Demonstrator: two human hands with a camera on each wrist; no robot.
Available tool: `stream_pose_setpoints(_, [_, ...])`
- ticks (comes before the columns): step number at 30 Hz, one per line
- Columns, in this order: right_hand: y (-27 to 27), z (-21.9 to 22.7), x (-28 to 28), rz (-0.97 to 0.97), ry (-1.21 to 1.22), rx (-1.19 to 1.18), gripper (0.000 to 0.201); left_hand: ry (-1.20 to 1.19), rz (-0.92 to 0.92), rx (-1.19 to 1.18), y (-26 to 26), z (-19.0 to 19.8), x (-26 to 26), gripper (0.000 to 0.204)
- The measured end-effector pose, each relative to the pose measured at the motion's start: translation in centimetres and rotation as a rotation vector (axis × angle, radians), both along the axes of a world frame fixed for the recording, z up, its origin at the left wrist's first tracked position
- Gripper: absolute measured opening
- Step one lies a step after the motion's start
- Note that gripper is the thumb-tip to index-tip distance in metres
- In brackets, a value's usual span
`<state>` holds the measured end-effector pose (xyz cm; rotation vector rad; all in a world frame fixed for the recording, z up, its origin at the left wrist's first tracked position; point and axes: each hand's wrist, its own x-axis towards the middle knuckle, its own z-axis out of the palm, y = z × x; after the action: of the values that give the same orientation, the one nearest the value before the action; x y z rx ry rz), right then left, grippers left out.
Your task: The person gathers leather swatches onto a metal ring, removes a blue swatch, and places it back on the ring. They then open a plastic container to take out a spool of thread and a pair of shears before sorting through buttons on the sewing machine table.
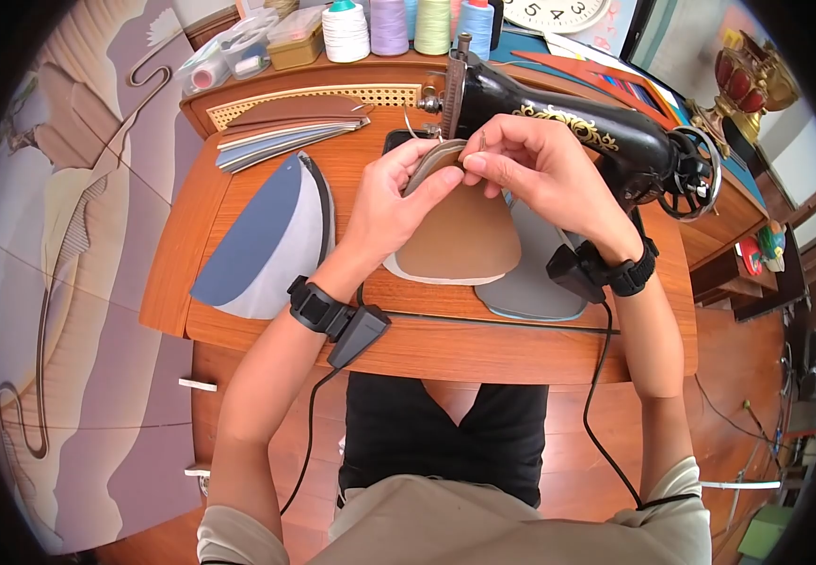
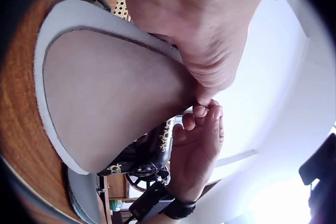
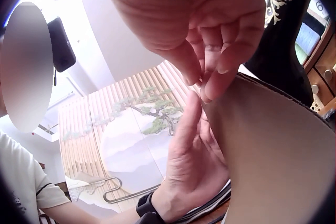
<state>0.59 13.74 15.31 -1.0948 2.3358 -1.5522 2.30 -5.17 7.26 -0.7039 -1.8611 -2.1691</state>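
Observation:
A brown, leather-like panel (image 1: 460,231) with rounded corners and a pale backing layer hangs up from the table over the sewing bed. My left hand (image 1: 396,200) grips its upper left edge, thumb on the brown face. At the panel's narrow top, the thumb and forefinger of my right hand (image 1: 525,169) pinch together, right beside the left thumb tip. In the left wrist view, the brown panel (image 2: 113,87) shows its pale border. The right wrist view has both sets of fingertips meeting at the panel's (image 3: 278,140) corner; I cannot tell whether a small item is between them.
A black sewing machine (image 1: 558,118) stands just behind my right hand. Left of the panel lies a blue-and-grey half-round piece (image 1: 271,245); a grey piece (image 1: 535,282) lies to the right. Stacked strips (image 1: 290,141), thread cones (image 1: 347,33) and plastic boxes (image 1: 243,47) sit at the back.

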Motion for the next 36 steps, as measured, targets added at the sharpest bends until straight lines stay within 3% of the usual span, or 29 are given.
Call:
stream_pose_setpoints(8, [0.8,0.4,-0.3,-0.005,0.017,-0.007,0.014,-0.074,0.066,0.021,0.0,-0.4,-0.5,0.025])
stream_pose_setpoints(11, [2.6,0.5,-1.3,0.002,0.004,0.182,0.016,-0.104,0.112,0.053,-0.1,-0.3,-0.6,0.025])
stream_pose_setpoints(14, [4.0,0.2,-2.4,0.011,0.208,0.699,0.022,-0.109,0.109,0.005,-0.3,-0.3,-0.6,0.023])
stream_pose_setpoints(21, [4.2,-4.5,-4.3,-0.093,0.270,1.017,0.039,-0.120,0.099,-0.027,-0.4,-0.6,-0.9,0.021])
stream_pose_setpoints(26, [4.0,-4.5,-4.1,-0.208,0.217,1.045,0.041,-0.121,0.108,-0.058,-0.2,-0.4,-0.8,0.022])
stream_pose_setpoints(28, [4.1,-4.9,-4.0,-0.224,0.304,0.974,0.041,-0.119,0.106,-0.048,-0.2,-0.5,-0.9,0.022])
stream_pose_setpoints(34, [3.7,-2.7,-3.4,-0.141,0.129,1.176,0.030,-0.122,0.111,-0.008,-0.2,-0.5,-0.8,0.023])
stream_pose_setpoints(36, [4.2,-2.4,-3.3,-0.113,0.186,1.157,0.027,-0.127,0.115,-0.012,-0.2,-0.4,-0.8,0.023])
